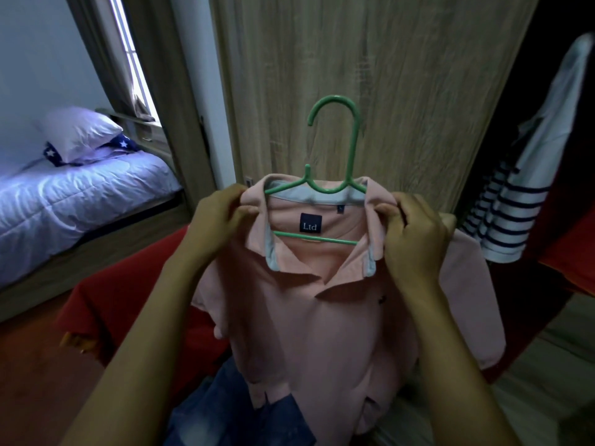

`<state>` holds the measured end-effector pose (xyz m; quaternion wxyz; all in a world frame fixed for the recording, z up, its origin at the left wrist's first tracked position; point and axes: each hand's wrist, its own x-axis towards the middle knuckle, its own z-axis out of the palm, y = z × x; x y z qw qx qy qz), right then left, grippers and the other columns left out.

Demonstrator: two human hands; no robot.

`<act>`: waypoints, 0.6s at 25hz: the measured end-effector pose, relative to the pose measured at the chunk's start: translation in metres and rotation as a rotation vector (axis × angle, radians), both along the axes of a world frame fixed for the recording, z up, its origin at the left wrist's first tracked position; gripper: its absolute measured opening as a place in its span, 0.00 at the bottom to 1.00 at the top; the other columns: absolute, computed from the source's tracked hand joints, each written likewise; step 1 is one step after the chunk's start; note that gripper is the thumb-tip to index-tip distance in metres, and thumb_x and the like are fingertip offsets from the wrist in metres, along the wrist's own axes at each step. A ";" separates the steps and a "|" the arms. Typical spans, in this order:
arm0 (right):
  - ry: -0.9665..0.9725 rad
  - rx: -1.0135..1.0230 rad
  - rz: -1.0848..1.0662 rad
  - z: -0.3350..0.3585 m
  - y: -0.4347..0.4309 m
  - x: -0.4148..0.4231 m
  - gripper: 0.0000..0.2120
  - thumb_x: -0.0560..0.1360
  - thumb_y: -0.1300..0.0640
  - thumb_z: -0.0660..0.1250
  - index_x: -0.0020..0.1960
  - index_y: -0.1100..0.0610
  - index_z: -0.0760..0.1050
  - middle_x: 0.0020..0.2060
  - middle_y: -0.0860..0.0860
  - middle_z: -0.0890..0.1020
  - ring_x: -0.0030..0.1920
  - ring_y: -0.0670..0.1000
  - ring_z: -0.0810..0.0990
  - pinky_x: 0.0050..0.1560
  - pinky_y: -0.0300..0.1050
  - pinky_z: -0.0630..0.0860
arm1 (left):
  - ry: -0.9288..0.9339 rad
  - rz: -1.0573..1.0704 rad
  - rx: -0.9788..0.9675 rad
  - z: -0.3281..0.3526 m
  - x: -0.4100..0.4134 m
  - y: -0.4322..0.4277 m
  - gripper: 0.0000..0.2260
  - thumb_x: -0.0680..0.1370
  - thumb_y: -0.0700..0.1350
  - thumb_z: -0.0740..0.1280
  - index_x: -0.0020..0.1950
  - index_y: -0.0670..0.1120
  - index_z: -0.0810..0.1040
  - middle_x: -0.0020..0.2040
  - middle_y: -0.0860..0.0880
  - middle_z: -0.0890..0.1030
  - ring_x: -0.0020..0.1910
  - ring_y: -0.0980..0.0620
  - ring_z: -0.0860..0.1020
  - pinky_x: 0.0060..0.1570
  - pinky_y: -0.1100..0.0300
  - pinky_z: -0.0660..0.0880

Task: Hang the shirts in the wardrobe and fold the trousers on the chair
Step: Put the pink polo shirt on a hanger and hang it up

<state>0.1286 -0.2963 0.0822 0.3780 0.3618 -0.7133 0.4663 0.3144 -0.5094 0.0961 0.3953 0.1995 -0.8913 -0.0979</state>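
Our left hand (222, 210) and right hand (415, 233), raised before the wardrobe door (386, 91), each pinch a shoulder of the pink shirt (322, 317). It looks soft, light and limp, so we judge the stiff green hanger (355, 146) inside its collar (291, 263) the surer hold.
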 end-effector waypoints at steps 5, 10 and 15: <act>0.040 -0.015 0.069 0.015 0.007 -0.010 0.11 0.75 0.58 0.59 0.41 0.59 0.79 0.36 0.54 0.79 0.38 0.58 0.77 0.42 0.46 0.61 | 0.242 -0.018 0.118 0.010 -0.001 0.005 0.03 0.70 0.43 0.63 0.38 0.50 0.73 0.30 0.53 0.73 0.33 0.60 0.70 0.34 0.71 0.64; -0.057 0.217 0.198 0.023 0.027 -0.030 0.13 0.76 0.51 0.57 0.51 0.54 0.78 0.47 0.52 0.81 0.49 0.57 0.79 0.53 0.62 0.73 | 0.337 0.016 0.139 0.014 -0.002 0.000 0.04 0.70 0.43 0.62 0.37 0.48 0.74 0.30 0.54 0.74 0.34 0.59 0.71 0.35 0.70 0.65; -0.017 0.256 0.170 0.019 0.034 -0.040 0.16 0.72 0.44 0.59 0.44 0.55 0.77 0.40 0.52 0.81 0.42 0.58 0.79 0.42 0.49 0.72 | 0.278 -0.106 0.135 0.026 0.001 -0.002 0.05 0.70 0.44 0.66 0.37 0.54 0.75 0.33 0.63 0.78 0.32 0.68 0.71 0.35 0.71 0.66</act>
